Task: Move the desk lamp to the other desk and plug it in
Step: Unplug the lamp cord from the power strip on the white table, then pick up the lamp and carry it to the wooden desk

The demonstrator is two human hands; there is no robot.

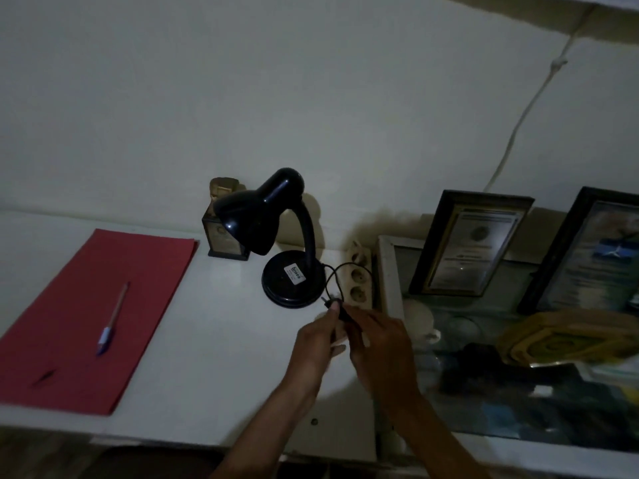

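A black desk lamp [276,236] with a bent neck and round base stands on the white desk [214,357], its shade tilted left and unlit. Its thin black cord [340,274] loops from the base over a cream power strip [359,278] lying at the desk's right edge. My left hand [318,344] and my right hand [377,344] meet just below the base, both pinching the lamp's black plug [337,307], whose prongs point up and left. The plug sits just short of the strip's nearest socket.
A red folder [86,316] with a pen [112,319] lies at the left. A small trophy [224,223] stands behind the lamp. Framed certificates [470,243] lean on the wall above a cluttered glass-topped surface [518,392] at right. A white cable [525,108] runs up the wall.
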